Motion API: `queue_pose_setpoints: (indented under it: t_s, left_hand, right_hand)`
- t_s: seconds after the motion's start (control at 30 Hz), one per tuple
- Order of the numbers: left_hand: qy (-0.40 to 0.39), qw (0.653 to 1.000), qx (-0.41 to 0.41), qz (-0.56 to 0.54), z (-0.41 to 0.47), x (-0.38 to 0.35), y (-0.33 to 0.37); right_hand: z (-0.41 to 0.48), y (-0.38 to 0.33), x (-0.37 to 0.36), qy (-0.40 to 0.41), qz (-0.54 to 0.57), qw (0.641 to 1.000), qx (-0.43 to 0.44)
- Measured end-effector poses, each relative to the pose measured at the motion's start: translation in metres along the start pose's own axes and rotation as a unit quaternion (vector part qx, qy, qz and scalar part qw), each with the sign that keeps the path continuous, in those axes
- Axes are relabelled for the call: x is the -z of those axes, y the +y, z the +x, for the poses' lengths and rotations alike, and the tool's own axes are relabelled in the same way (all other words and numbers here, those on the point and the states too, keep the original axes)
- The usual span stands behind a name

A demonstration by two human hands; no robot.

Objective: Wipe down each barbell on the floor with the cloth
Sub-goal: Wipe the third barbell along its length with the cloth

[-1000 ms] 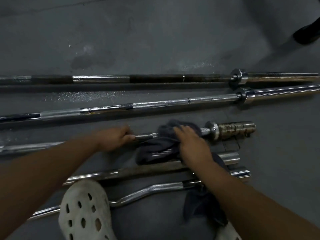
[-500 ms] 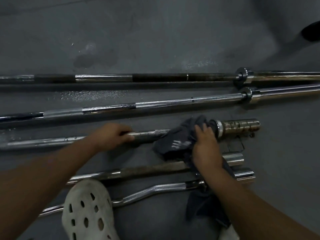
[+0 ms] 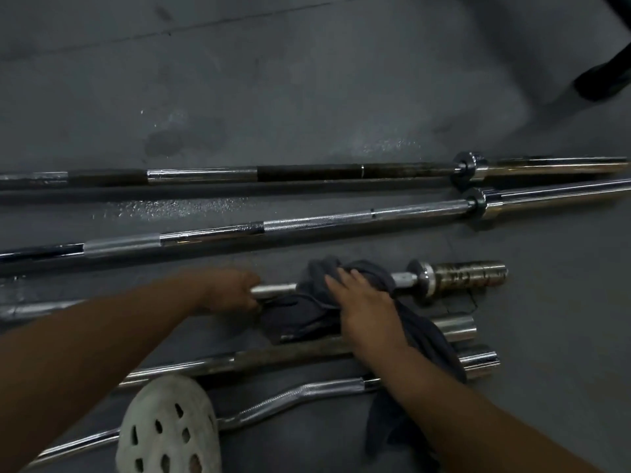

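Several barbells lie side by side on the grey floor. The middle bar has a short tarnished sleeve at its right end. My left hand grips this bar's shaft. Just to the right, my right hand holds a dark grey cloth wrapped over the same shaft, a little left of the collar. The cloth's tail hangs down across the two nearest bars. Two long bars lie farther away: one with dark bands and one chrome. Nearest me are a straight bar and a curl bar.
A white perforated clog on my foot rests over the curl bar at the bottom left. A dark shoe of another person stands at the top right. Bare grey floor stretches beyond the far bars.
My right hand slid the cloth leftward along the middle bar, away from the collar, uncovering the shaft beside the sleeve. My left hand kept its grip on the shaft.
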State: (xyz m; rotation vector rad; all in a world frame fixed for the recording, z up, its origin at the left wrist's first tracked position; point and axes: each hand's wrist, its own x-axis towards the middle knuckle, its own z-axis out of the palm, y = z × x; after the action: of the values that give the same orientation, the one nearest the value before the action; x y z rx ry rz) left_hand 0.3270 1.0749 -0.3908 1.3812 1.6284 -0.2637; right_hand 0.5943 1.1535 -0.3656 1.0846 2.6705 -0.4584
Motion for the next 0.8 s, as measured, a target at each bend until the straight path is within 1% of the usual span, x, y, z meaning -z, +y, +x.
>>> queue_pose_setpoints:
  t_s: [0.03, 0.07, 0.1, 0.13, 0.17, 0.2, 0.23, 0.27, 0.3, 0.33, 0.37, 0.4, 0.43, 0.47, 0.5, 0.57, 0.6, 0.63, 0.67, 0.7, 0.73, 0.77, 0.8]
  left_hand:
    - [0.010, 1.000, -0.001, -0.008, 0.000, 0.003, -0.002]
    - [0.039, 0.999, 0.005, -0.001, -0.005, 0.003, -0.004]
    - [0.093, 0.995, 0.016, 0.026, -0.011, -0.001, -0.004]
    - [0.175, 0.981, 0.020, 0.078, -0.017, -0.008, -0.005]
    - [0.259, 0.956, 0.005, 0.136, -0.021, -0.016, -0.004]
    - [0.314, 0.933, -0.017, 0.174, -0.024, -0.022, -0.003]
    - [0.333, 0.926, -0.033, 0.175, -0.026, -0.024, -0.001]
    - [0.316, 0.936, -0.038, 0.151, -0.025, -0.022, -0.002]
    - [0.274, 0.955, -0.038, 0.106, -0.022, -0.017, -0.005]
    - [0.208, 0.976, -0.027, 0.056, -0.019, -0.007, -0.010]
    - [0.148, 0.989, -0.020, 0.010, -0.018, 0.004, -0.014]
    - [0.113, 0.993, -0.016, -0.019, -0.016, 0.012, -0.017]
    - [0.106, 0.994, -0.010, -0.017, -0.015, 0.015, -0.017]
    - [0.120, 0.993, 0.002, 0.014, -0.015, 0.013, -0.015]
    - [0.176, 0.983, 0.012, 0.059, -0.015, 0.002, -0.012]
    - [0.327, 0.937, 0.004, 0.122, -0.018, -0.032, -0.003]
    - [0.371, 0.918, -0.011, 0.136, -0.020, -0.042, 0.002]
    - [0.397, 0.906, -0.027, 0.145, -0.019, -0.048, 0.001]
    - [0.406, 0.901, -0.041, 0.147, -0.018, -0.049, -0.003]
    - [0.393, 0.906, -0.046, 0.153, -0.016, -0.047, -0.007]
    - [0.361, 0.918, -0.042, 0.161, -0.013, -0.045, -0.009]
    - [0.322, 0.932, -0.028, 0.163, -0.012, -0.040, -0.008]
    - [0.279, 0.947, -0.002, 0.161, -0.009, -0.033, -0.007]
  right_hand:
    - [0.001, 0.017, 0.006, -0.002, 0.004, 1.000, 0.013]
    - [-0.001, 0.036, 0.011, -0.002, 0.015, 1.000, -0.016]
    - [-0.005, 0.053, 0.011, -0.004, 0.032, 0.996, -0.083]
    - [-0.009, 0.062, 0.011, 0.010, 0.061, 0.985, -0.160]
    - [-0.011, 0.059, 0.008, 0.031, 0.071, 0.974, -0.212]
    - [-0.006, 0.045, 0.006, 0.047, 0.068, 0.971, -0.224]
    - [0.000, 0.024, 0.003, 0.051, 0.057, 0.976, -0.204]
    - [0.006, 0.004, 0.000, 0.043, 0.042, 0.985, -0.163]
    - [0.008, -0.011, -0.004, 0.030, 0.024, 0.994, -0.104]
    - [0.010, -0.016, -0.004, 0.014, 0.010, 0.999, -0.041]
    - [0.010, -0.010, 0.003, -0.004, 0.005, 1.000, -0.001]
    - [0.008, 0.004, 0.012, -0.006, 0.013, 1.000, 0.002]
    - [0.005, 0.024, 0.018, 0.009, 0.039, 0.999, -0.031]
    - [0.002, 0.044, 0.022, 0.037, 0.066, 0.993, -0.086]
    - [-0.001, 0.058, 0.022, 0.048, 0.084, 0.985, -0.141]
    - [-0.003, 0.050, 0.013, 0.045, 0.081, 0.972, -0.215]
    - [0.000, 0.035, 0.006, 0.047, 0.078, 0.972, -0.215]
    - [0.002, 0.018, 0.000, 0.047, 0.076, 0.980, -0.179]
    - [0.004, 0.005, -0.003, 0.036, 0.069, 0.990, -0.121]
    - [0.005, 0.003, -0.005, 0.020, 0.059, 0.996, -0.061]
    - [0.005, 0.012, -0.002, 0.010, 0.056, 0.998, -0.021]
    - [0.004, 0.029, 0.002, 0.008, 0.060, 0.998, -0.018]
    - [0.000, 0.047, 0.007, 0.013, 0.073, 0.996, -0.059]
